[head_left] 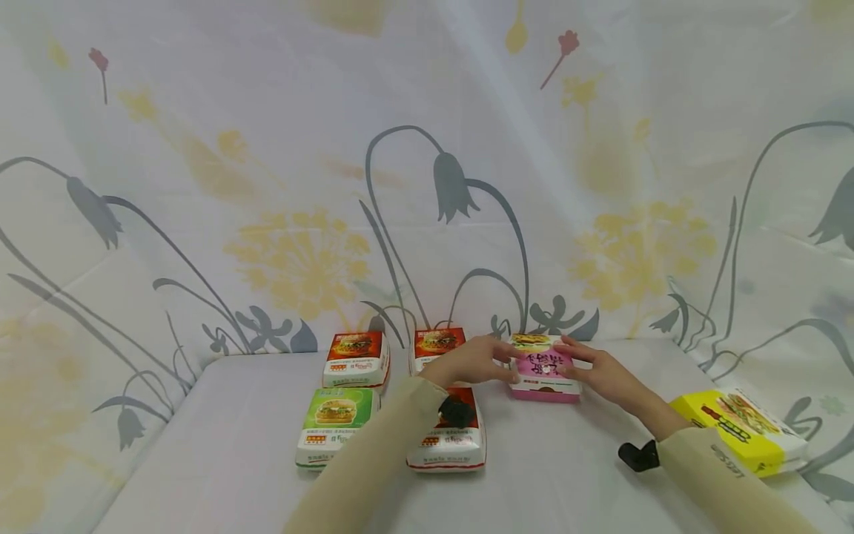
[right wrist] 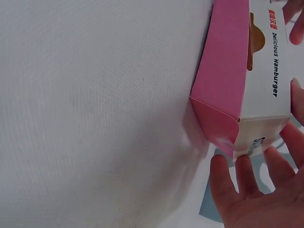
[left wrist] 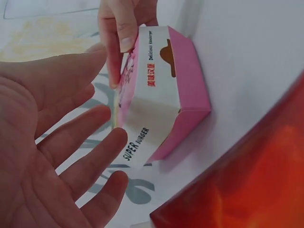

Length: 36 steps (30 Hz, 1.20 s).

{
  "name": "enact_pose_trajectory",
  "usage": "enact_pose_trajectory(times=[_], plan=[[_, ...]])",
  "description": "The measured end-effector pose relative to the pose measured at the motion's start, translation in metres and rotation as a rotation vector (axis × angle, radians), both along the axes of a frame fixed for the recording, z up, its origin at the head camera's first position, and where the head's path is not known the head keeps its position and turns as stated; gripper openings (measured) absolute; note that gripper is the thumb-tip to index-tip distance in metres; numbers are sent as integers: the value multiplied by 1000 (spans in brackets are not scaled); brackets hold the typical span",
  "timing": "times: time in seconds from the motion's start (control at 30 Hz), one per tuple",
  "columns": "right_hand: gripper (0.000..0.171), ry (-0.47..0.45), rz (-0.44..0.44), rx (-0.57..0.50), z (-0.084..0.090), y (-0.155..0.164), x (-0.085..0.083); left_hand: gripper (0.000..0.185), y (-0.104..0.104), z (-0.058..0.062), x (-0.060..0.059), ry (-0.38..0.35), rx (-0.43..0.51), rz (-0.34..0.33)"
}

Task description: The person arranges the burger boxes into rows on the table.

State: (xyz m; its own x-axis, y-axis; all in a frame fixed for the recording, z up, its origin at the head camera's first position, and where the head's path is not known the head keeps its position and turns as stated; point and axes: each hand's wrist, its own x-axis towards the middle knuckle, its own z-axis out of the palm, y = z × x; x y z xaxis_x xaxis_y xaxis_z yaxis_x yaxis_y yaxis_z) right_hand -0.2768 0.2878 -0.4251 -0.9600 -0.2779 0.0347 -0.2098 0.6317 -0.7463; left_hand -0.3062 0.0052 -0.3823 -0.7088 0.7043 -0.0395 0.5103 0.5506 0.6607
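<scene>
A pink and white burger box (head_left: 545,369) sits on the white surface towards the back, between the two hands. My left hand (head_left: 470,361) is at its left side; in the left wrist view its fingers are spread and nearly straight, fingertips close to the box's end. On the opposite side, my right hand (head_left: 603,374) touches the box with relaxed, extended fingertips. In the right wrist view those fingers (right wrist: 244,175) lie against the box's end panel. Under my left forearm, a red and white burger box (head_left: 445,445) is partly hidden.
Two more red burger boxes (head_left: 356,360) stand along the back left, with a green one (head_left: 336,426) in front. A yellow burger box (head_left: 740,430) lies at the far right, beyond my right forearm. Behind everything hangs a flower-printed cloth (head_left: 427,89).
</scene>
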Motion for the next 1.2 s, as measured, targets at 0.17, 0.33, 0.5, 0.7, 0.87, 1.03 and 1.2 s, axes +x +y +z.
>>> enact_pose_trajectory(times=[0.17, 0.33, 0.5, 0.7, 0.87, 1.03, 1.2], plan=[[62, -10, -6, 12, 2, -5, 2, 45, 2, -4, -1, -31, -38, -6], [55, 53, -15, 76, 5, -7, 3, 45, 1, -6, -1, -38, -46, -6], [43, 173, -54, 123, 9, -4, -3, 45, 1, -4, 0, -62, -50, 3], [49, 145, -50, 99, 10, -1, -14, 45, 3, -3, -1, -90, -45, 7], [56, 38, -12, 15, 9, 4, -17, 45, 5, 0, -2, -92, -45, 4], [63, -8, -44, -6, 9, 8, -13, 46, 8, 2, -1, -78, -67, 9], [59, 22, -70, 36, 9, 9, -5, 48, 10, 4, -1, -44, -108, 36]])
